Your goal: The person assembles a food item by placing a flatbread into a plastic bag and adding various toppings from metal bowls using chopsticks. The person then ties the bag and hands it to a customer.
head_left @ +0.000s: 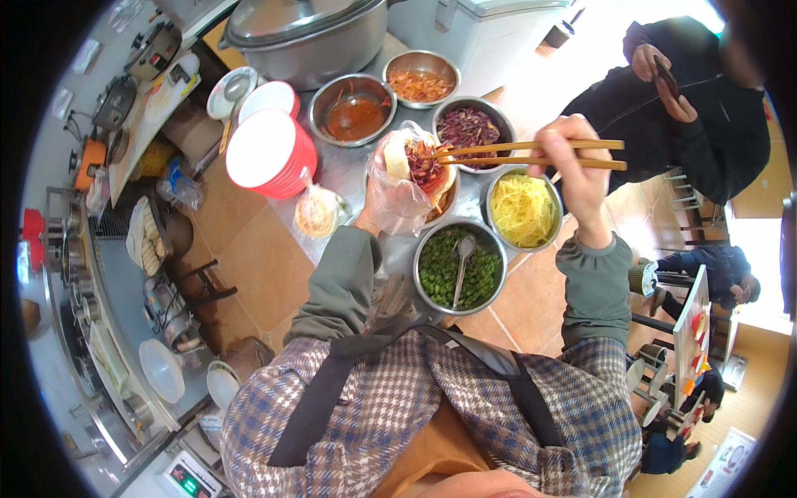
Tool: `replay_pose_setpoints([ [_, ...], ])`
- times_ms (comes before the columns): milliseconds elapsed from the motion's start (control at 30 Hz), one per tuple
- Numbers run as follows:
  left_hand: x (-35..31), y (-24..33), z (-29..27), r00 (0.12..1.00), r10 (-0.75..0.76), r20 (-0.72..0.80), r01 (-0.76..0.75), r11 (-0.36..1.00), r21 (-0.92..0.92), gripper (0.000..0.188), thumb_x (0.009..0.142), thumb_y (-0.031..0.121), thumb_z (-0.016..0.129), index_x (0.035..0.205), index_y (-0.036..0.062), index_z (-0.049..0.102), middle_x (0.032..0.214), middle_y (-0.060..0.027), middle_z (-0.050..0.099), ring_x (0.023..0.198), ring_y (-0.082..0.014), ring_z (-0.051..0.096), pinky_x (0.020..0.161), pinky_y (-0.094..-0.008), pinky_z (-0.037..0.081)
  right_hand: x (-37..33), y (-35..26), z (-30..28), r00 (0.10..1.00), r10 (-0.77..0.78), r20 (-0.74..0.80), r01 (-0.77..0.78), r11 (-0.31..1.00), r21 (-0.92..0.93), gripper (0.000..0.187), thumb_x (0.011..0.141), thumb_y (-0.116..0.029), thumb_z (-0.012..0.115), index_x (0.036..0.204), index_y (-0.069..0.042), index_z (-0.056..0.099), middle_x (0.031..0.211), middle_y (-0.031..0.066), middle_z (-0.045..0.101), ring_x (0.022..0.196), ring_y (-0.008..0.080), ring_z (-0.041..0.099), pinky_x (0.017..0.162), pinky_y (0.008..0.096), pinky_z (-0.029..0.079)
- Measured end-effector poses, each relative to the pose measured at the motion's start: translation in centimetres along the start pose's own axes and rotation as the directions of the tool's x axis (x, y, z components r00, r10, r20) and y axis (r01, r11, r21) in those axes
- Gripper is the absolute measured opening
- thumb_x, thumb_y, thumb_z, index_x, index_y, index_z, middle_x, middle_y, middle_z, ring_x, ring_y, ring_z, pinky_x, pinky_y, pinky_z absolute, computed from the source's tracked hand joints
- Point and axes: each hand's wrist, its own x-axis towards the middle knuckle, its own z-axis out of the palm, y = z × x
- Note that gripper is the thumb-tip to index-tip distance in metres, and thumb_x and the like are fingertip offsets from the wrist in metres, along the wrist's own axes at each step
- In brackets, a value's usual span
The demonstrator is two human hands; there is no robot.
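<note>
My left hand [370,214] is closed round a filled bun [425,173], partly wrapped in a clear plastic bag [397,206]. Dark red and orange shreds fill its opening. With my right hand [575,158] I grip a pair of wooden chopsticks [516,147], whose tips reach into that filling. Close by are steel bowls of shredded purple cabbage [471,129], yellow shreds [523,209] and chopped greens [440,264] with a metal spoon [462,267] in them. Another bowl lies mostly hidden behind the bun.
Farther back stand a bowl of orange shreds [422,83], a bowl of reddish liquid [355,116] and a large lidded pot [307,50]. Stacked red-and-white bowls [270,153] and a bagged round item [317,212] are at left. A person in dark clothes [689,124] stands at right.
</note>
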Motion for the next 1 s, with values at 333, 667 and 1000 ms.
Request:
replay_pose_setpoints([
  [333, -12.2, 3.6, -9.3, 0.959, -0.093, -0.266, 0.153, 0.964, 0.216, 0.094, 0.075, 0.012, 0.085, 0.148, 0.0199, 0.026, 0.138, -0.0148, 0.047, 0.118, -0.0343, 0.060, 0.076, -0.0520, 0.064, -5.3, 16.3, 4.7, 0.798, 0.449, -0.401, -0.468, 0.882, 0.056, 0.023, 0.100, -0.019, 0.059, 0.106, 0.003, 0.061, 0.083, 0.0104, 0.067, 0.046, 0.0108, 0.055, 0.037, 0.0242, 0.043],
  [667, -11.5, 4.8, -9.6, 0.945, -0.175, -0.276, 0.293, 0.828, 0.479, 0.113, 0.061, 0.009, 0.088, 0.152, 0.0122, 0.020, 0.143, -0.0115, 0.044, 0.129, -0.0285, 0.052, 0.105, -0.0438, 0.051, -8.5, 25.0, 6.8, 0.595, 0.600, -0.535, -0.373, 0.796, 0.478, 0.025, 0.097, -0.021, 0.062, 0.102, 0.003, 0.056, 0.087, 0.0175, 0.067, 0.056, 0.0259, 0.069, 0.047, 0.0317, 0.059],
  [1000, -10.2, 5.4, -12.5, 0.964, -0.166, -0.205, 0.261, 0.722, 0.641, 0.109, 0.059, 0.011, 0.090, 0.149, 0.0072, 0.028, 0.139, -0.0108, 0.050, 0.128, -0.0245, 0.054, 0.111, -0.0413, 0.046, -8.0, 18.2, 5.2, 0.713, 0.455, -0.534, -0.151, 0.843, 0.516, 0.015, 0.098, -0.014, 0.059, 0.094, -0.001, 0.053, 0.083, 0.0158, 0.065, 0.053, 0.0251, 0.067, 0.045, 0.0315, 0.059],
])
